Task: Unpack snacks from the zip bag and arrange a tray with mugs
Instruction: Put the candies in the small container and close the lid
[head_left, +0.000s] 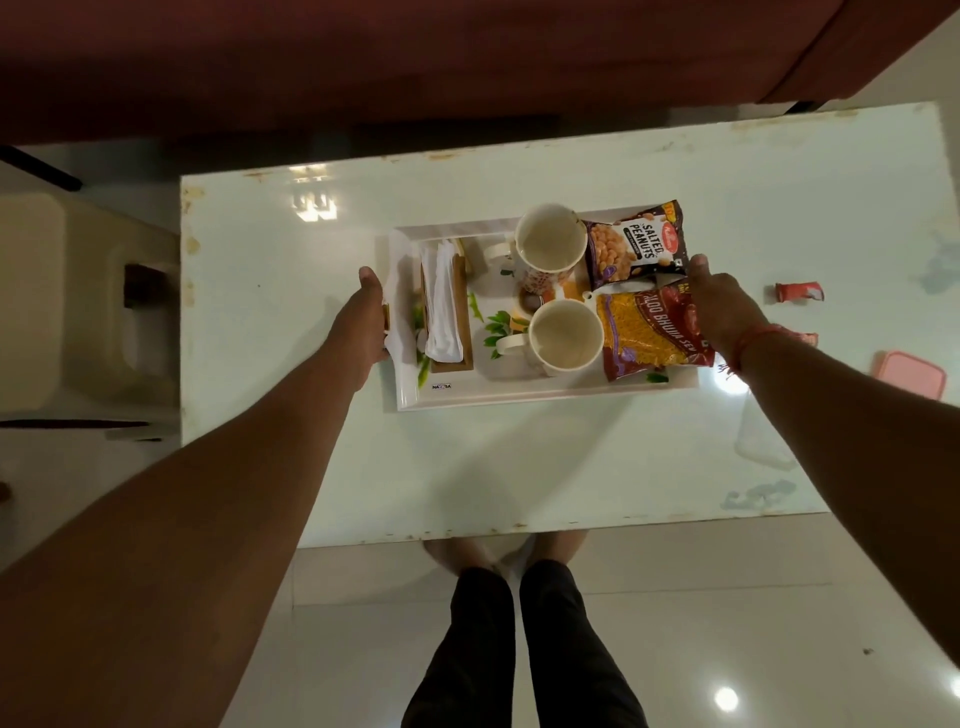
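Our legs (519, 649) stand before the table (519, 467), both hands gripping the tray (545, 397).
Our left hand (363, 327) and right hand (722, 306) clasp its ends; two mugs (550, 247), peanuts (636, 244), sev (649, 332) and napkins (441, 306) sit aboard, a pink lid (909, 374) lying well right.

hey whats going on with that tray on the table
A person holds a white rectangular tray at both short ends, left hand and right hand. On it sit two cream ceramic mugs, a salted peanuts packet, a maroon bhujia sev packet and a wooden holder of white napkins. The tray rests on the glossy white table.
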